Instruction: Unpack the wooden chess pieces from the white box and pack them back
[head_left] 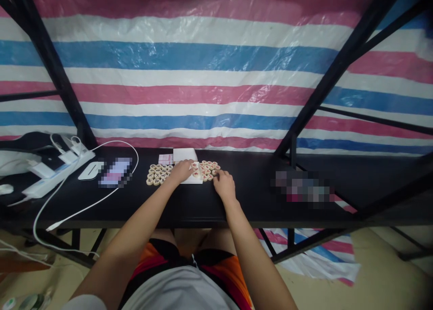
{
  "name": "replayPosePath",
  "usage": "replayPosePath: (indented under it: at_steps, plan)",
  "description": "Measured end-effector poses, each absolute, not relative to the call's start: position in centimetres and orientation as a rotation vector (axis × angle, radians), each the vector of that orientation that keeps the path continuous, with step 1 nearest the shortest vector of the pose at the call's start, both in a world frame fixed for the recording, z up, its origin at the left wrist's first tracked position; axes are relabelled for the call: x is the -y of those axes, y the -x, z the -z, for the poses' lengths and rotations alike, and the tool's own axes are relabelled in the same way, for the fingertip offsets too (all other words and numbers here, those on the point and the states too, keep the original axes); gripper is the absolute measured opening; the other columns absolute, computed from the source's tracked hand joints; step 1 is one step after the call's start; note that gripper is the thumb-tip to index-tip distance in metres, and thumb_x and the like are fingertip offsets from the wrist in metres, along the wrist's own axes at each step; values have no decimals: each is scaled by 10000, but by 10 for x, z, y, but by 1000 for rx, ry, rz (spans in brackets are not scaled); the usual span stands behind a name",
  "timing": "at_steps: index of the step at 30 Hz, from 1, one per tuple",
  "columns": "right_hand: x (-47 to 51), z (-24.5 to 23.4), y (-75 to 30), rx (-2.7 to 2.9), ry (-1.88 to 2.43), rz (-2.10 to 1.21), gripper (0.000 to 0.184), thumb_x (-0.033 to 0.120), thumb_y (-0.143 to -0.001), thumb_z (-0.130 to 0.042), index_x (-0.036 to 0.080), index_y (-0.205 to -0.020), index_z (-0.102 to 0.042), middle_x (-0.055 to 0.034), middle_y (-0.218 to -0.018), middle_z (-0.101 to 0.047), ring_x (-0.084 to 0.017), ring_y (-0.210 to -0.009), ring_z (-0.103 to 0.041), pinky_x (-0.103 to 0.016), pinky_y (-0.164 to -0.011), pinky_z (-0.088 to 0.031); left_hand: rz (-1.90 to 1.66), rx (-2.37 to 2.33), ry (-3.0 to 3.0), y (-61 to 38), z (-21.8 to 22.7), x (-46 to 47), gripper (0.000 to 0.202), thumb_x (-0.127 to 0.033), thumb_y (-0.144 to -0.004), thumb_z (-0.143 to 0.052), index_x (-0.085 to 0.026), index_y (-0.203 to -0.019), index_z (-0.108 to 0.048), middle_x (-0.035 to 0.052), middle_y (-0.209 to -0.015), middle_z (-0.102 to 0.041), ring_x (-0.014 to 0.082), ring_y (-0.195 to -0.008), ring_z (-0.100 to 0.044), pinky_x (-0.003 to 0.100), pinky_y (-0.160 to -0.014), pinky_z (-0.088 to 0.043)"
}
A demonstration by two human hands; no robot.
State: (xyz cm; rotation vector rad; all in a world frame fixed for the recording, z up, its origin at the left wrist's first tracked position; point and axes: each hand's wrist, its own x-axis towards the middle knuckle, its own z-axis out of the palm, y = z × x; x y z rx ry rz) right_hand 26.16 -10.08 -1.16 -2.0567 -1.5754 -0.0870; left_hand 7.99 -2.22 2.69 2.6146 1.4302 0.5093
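Note:
A shallow white box (192,180) lies on the black tabletop with a few xiangqi pieces (195,169) in its right part. My left hand (181,171) reaches over the box's left side, its fingers bent and closed against it; the fingertips are partly hidden. Right of the box is a cluster of round xiangqi pieces with red characters (207,170). My right hand (225,184) rests at that cluster's right edge, with thumb and fingers a little apart beside the pieces. Left of the box, pieces with dark characters (156,175) lie in rows, partly covered by my left hand.
Behind the box are a white lid-like piece (184,154) and a pinkish printed card (165,159). Leftward lie a blurred phone-like item (116,171), a white cable (84,204) and a power strip (54,177). Blurred items (302,188) are at right, near black metal posts (311,98).

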Motion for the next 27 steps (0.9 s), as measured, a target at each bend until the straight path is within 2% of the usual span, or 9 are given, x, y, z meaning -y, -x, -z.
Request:
replayPosePath:
  at_steps: [3, 8, 11, 14, 20, 27]
  plan:
    - [100, 12, -262, 1555, 2045, 103, 255, 242, -867, -468, 160, -1026, -650, -137, -1035, -644, -235, -917, -580, -317, -757, -424, -594, -1412, -2644, -78, -36, 42, 305, -218, -888, -467, -150, -1146, -614, 114, -1113, -654, 246, -1039, -601, 363, -925, -449]
    - [99, 7, -264, 1541, 2115, 27, 213, 314, -901, -471, 203, -961, -643, -92, -941, -678, -224, -900, -592, -305, -740, -411, -776, -1336, -2659, -69, -34, 95, 263, -217, -902, -449, -188, -1084, -636, 74, -1029, -652, 218, -1005, -581, 353, -923, -454]
    - [101, 2, -266, 1496, 2128, 10, 206, 309, -899, -473, 205, -954, -641, -86, -929, -684, -223, -892, -595, -307, -740, -408, -857, -1399, -2695, -61, -21, 114, 258, -191, -892, -446, -185, -1059, -642, 88, -1125, -604, 227, -1045, -555, 367, -950, -447]
    - [103, -1, -262, 1484, 1993, 85, 244, 284, -900, -448, 174, -1014, -633, -107, -1008, -675, -233, -932, -577, -328, -792, -411, -864, -1511, -2654, -55, -10, 119, 273, -184, -884, -452, -185, -1092, -629, 107, -1230, -533, 244, -1105, -535, 367, -938, -465]
    - [105, -3, -236, 1957, 1482, 154, 264, 256, -911, -435, 179, -1051, -645, -98, -1072, -657, -219, -1043, -529, -338, -919, -380, -709, -1564, -2619, -53, -1, 118, 342, -191, -882, -449, -205, -1204, -565, 90, -1197, -543, 212, -1023, -585, 315, -846, -505]
    - [105, -1, -232, 2047, 1539, 112, 225, 249, -911, -453, 192, -905, -670, -66, -1014, -663, -207, -995, -524, -311, -890, -376, -696, -1540, -2609, -52, -1, 118, 325, -186, -882, -453, -205, -1185, -570, 76, -1093, -585, 207, -998, -582, 316, -848, -492]
